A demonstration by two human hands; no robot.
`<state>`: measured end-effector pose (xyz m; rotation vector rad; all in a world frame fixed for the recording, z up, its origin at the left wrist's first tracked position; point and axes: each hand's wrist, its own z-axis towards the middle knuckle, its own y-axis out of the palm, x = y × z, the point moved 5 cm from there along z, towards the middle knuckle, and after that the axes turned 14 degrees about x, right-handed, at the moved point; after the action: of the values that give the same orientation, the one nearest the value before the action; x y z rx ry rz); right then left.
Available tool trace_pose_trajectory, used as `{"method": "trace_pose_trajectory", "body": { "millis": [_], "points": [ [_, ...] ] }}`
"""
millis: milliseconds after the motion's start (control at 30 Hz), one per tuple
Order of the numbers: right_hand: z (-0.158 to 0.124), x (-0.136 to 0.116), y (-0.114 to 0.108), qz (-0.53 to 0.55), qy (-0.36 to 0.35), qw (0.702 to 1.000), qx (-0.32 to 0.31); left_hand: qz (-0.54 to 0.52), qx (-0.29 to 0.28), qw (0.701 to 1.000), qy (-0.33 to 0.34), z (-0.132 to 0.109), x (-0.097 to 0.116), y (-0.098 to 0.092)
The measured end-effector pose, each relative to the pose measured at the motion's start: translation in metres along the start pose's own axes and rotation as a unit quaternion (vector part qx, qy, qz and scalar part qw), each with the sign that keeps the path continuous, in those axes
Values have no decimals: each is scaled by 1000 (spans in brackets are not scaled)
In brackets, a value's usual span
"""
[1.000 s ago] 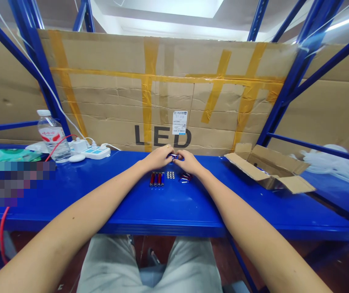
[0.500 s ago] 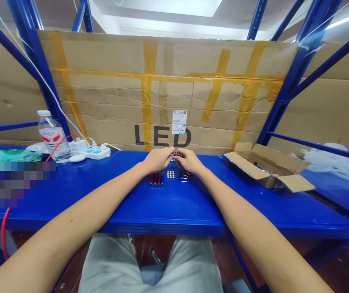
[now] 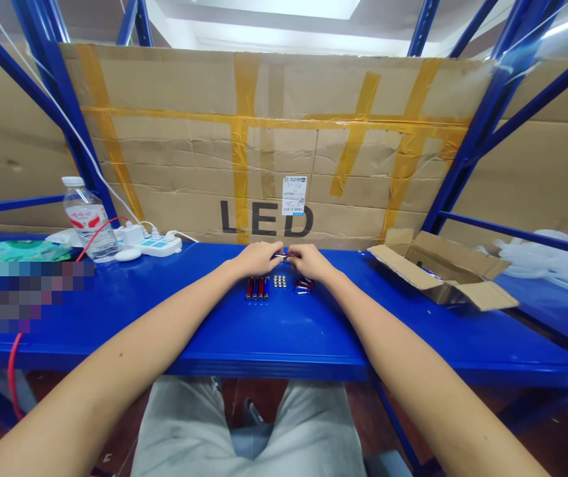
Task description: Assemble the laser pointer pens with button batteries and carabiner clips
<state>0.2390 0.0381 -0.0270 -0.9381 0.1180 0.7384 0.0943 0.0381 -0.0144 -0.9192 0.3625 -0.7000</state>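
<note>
My left hand (image 3: 260, 259) is closed in a pinch on a small dark shiny tube (image 3: 278, 255), perhaps a mini flashlight body. Close against it, my right hand (image 3: 310, 262) pinches a small reddish metallic piece (image 3: 289, 254); whether the two pieces touch is too small to tell. Below my left hand, several red and blue metal tubes (image 3: 258, 289) lie side by side in a row. Silver button cells (image 3: 280, 281) sit in a neat grid to their right. A loose pile of red and blue metallic pieces (image 3: 304, 285) lies beneath my right hand.
An open cardboard box (image 3: 443, 265) stands to the right on the blue table (image 3: 284, 338). At left are a water bottle (image 3: 89, 222), a white power strip (image 3: 159, 246) and a green packet (image 3: 22, 251). A large cardboard sheet (image 3: 189, 152) closes off the back.
My hands have drawn slightly apart, showing more of the small pieces between the fingertips. The view has shifted a little; the laid-out parts have stayed where they were.
</note>
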Motion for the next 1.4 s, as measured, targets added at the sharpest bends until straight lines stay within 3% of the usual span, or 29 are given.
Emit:
{"method": "trace_pose_trajectory", "body": {
  "millis": [233, 400, 567, 800, 1100, 1300, 1400],
  "points": [
    [0, 21, 0, -48, 33, 997, -44, 67, -50, 995, 55, 6, -7, 14],
    [-2, 13, -2, -70, 22, 995, -62, 92, -78, 979, 164, 11, 1, 23],
    [-3, 7, -4, -80, 24, 994, -64, 91, -74, 974, 195, 11, 5, 27],
    [-3, 8, -4, -54, 36, 996, -55, 17, -72, 987, 140, 13, -5, 29],
    [-2, -3, -4, 16, 55, 998, -15, -49, -103, 993, -7, 3, -31, 18],
    [-3, -6, 2, 41, 38, 998, -26, -116, -38, 988, -99, 2, -43, 15],
    [-4, -8, 4, 42, 33, 998, -39, -155, -38, 981, -110, 4, -42, 21]
  ]
}}
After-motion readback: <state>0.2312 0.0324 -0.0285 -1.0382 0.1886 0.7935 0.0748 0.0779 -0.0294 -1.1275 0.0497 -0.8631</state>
